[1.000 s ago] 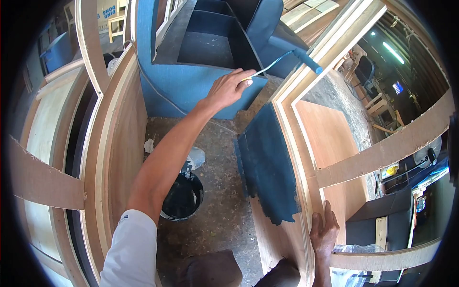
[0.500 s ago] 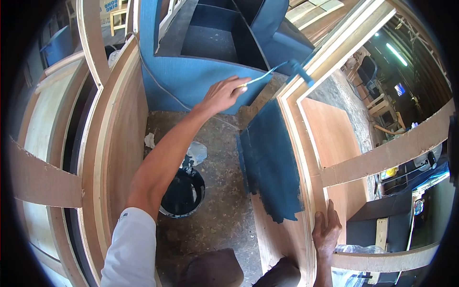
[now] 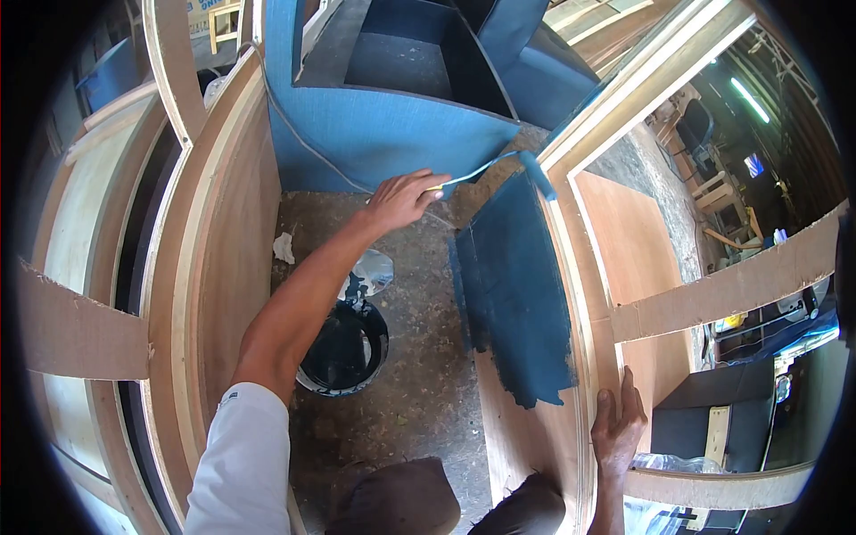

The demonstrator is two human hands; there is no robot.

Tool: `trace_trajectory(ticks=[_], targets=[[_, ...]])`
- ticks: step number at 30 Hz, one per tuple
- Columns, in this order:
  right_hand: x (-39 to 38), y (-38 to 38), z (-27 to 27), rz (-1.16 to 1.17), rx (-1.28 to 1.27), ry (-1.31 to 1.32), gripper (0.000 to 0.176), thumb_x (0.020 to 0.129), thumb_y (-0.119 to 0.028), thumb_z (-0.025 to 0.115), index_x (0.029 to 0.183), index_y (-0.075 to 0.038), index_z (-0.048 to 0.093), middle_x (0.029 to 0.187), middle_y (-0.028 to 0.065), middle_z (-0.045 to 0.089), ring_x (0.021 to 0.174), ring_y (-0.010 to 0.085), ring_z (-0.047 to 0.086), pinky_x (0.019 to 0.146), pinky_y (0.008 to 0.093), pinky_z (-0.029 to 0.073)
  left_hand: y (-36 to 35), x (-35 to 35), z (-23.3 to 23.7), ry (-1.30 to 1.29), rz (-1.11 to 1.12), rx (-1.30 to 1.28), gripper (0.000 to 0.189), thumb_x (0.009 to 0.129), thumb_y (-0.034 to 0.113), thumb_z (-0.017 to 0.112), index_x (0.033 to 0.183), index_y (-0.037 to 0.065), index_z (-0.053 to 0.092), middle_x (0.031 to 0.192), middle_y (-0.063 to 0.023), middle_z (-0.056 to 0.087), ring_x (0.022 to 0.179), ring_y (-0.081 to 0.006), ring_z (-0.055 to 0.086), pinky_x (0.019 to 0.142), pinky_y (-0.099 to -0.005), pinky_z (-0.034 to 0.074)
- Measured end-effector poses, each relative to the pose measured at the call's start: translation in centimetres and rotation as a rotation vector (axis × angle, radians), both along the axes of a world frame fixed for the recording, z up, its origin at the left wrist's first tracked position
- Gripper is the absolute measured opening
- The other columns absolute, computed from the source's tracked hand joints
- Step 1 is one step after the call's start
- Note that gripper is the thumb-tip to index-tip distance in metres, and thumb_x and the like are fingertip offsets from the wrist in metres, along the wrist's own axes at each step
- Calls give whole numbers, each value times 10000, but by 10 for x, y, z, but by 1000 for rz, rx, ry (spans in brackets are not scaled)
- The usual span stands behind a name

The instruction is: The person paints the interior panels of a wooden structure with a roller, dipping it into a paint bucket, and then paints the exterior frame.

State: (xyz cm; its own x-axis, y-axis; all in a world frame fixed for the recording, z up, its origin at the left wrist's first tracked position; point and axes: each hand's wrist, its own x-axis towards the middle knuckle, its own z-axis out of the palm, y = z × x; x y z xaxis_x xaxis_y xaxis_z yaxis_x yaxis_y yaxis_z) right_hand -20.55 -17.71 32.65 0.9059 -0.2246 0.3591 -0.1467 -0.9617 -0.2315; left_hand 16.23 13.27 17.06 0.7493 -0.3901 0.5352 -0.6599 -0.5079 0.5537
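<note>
My left hand (image 3: 403, 200) is closed round the handle of a paint roller (image 3: 538, 176), its thin frame reaching to the right. The blue roller head lies at the top edge of a wooden panel, by the frame's corner. Dark blue paint (image 3: 522, 294) with a ragged lower edge covers the panel's upper part; bare wood (image 3: 526, 437) shows below. My right hand (image 3: 617, 426) rests on the wooden frame's edge (image 3: 584, 383), thumb apart from the fingers, holding nothing. Under my left forearm, a round bucket (image 3: 382, 357) of dark paint stands on the floor.
A blue cabinet (image 3: 383, 134) with dark compartments stands ahead. Unpainted wooden frames (image 3: 209, 267) rise at the left. A clear plastic piece (image 3: 373, 270) lies by the bucket. A cable (image 3: 303, 160) hangs across the cabinet front. Wooden crosspieces (image 3: 731, 285) extend at the right.
My left hand and the roller have moved down and to the left, bringing the roller head from the frame's upper corner to the painted panel's edge. My right hand stays on the frame.
</note>
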Motion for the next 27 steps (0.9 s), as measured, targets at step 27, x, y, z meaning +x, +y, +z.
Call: trace_trajectory(ticks=[27], targets=[[1,2,-2,-25,-52,17,487,966,-112,600,1388,117,522,998,290,677,907,387,703,814,474,556,-3,23,-49,299,-178,-160,363,1042,224,565,1386,118,610,1120,-92,671,827,-194,576,766,-387,475]])
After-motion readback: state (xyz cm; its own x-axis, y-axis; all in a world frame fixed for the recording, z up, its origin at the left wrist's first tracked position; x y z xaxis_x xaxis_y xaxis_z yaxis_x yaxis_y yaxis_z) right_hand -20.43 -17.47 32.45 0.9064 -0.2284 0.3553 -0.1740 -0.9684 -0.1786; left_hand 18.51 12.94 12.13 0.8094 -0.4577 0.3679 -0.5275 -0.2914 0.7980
